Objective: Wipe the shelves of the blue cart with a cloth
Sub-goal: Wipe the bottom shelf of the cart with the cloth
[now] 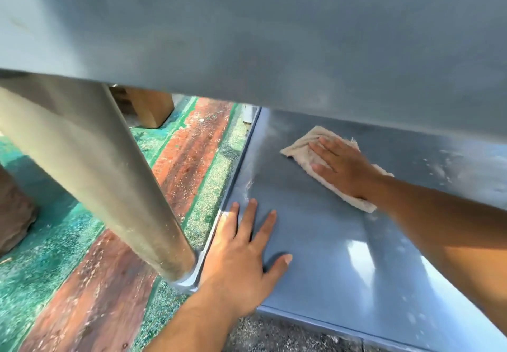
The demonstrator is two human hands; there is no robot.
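Step in hand: wiping the lower shelf [315, 255] of the blue cart [236, 170].

Right hand [343, 168] lay flat on the cloth [300, 144]. Fingers were straight and slightly spread, palm pressing down, nothing pinched or curled round. The cloth was beige and crumpled and sat on the far middle of the lower shelf, just below the front edge of the upper shelf [274, 36]. Part of it was hidden under the hand.

Left hand [241, 264] was flat too, fingers splayed on bare shelf at the left rim, just beside the foot of the metal post [96, 173]. It held nothing and read as a brace.

The upper shelf filled the top of the view, blurred; whether it had been wiped could not be told. The lower shelf looked glossy near the left hand. Pale dusty smears [441, 172] showed to the right of the cloth, and a light streak [251, 184] ran near the left rim. Green and red painted floor [68, 255] lay beside the cart.

Judgement: the lower shelf was partway done. The next move likely called for sliding the cloth under steady flat-palm pressure toward the dusty right side, without letting it bunch. The forearm would need to stay low under the upper shelf. The left hand would have to lift off before the near-left corner and the rim streak could be reached.
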